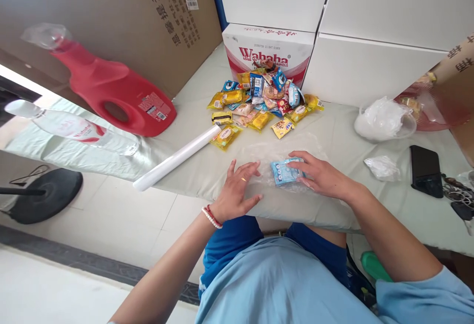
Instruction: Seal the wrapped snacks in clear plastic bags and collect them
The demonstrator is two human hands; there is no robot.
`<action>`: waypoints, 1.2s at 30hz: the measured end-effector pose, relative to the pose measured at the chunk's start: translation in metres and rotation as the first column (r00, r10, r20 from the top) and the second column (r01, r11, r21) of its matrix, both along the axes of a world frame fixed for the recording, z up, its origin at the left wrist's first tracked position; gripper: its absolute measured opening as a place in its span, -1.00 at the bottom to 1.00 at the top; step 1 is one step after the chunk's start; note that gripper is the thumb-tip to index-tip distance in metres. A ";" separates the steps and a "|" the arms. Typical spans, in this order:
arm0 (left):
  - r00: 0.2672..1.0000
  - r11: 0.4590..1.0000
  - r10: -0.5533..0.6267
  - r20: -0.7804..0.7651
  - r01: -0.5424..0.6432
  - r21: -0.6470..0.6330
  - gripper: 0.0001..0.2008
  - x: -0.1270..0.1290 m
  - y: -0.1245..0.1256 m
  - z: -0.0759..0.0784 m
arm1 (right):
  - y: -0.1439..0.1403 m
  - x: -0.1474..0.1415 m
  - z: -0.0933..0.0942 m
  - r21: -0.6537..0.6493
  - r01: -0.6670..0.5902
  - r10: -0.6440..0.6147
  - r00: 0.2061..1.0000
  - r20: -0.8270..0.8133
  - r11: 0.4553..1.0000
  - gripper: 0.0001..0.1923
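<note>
A small blue snack packet (280, 173) lies on a sheet of clear plastic film (311, 141) near the table's front edge. My right hand (314, 173) holds the packet at its right side, fingertips on its top and edge. To the left, my left hand (239, 190) hovers with fingers apart and nothing in it, close to the film's left edge. A white roll (176, 158), which looks like cling film, lies slantwise on the left. Behind the film is a heap of small wrapped snacks (261, 97), many in yellow wrappers; one yellow packet (283, 128) lies nearest the film.
A red jug (122, 92) and a clear bottle (74, 126) stand at the left. Behind the snacks is a Wahaha carton (270, 47). On the right are a white plastic bag (385, 119), crumpled film (382, 168), a black phone (425, 171) and keys (457, 193).
</note>
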State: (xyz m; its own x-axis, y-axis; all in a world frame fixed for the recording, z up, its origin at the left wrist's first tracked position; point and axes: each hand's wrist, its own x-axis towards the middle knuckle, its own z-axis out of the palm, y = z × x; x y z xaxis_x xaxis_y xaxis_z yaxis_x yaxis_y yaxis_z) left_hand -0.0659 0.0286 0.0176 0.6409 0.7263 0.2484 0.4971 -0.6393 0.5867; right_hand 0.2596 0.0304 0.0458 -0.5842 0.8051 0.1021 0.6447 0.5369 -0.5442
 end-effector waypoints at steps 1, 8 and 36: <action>0.997 0.998 0.058 0.045 -0.056 -0.040 -0.15 0.002 0.001 -0.005 | -0.001 0.003 0.004 0.004 0.001 -0.001 0.999 -0.053 1.000 -0.58; 0.892 0.896 0.395 0.219 -0.321 -0.307 -0.05 0.025 0.014 -0.024 | -0.016 0.019 0.024 -0.102 0.045 -0.043 0.999 0.020 0.994 -0.50; 0.617 0.597 0.783 0.080 -0.708 -0.377 -0.83 0.019 0.010 -0.025 | 0.046 -0.018 0.005 0.155 0.329 -0.362 0.878 0.314 0.932 -0.62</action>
State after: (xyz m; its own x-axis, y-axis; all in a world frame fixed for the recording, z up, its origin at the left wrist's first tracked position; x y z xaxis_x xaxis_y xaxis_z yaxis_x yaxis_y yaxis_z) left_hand -0.0470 0.0390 -0.0075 -0.2040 0.9790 0.0067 0.5586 0.1108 0.8220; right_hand 0.2417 0.0765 0.0504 -0.2837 0.9582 0.0371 0.9322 0.2847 -0.2236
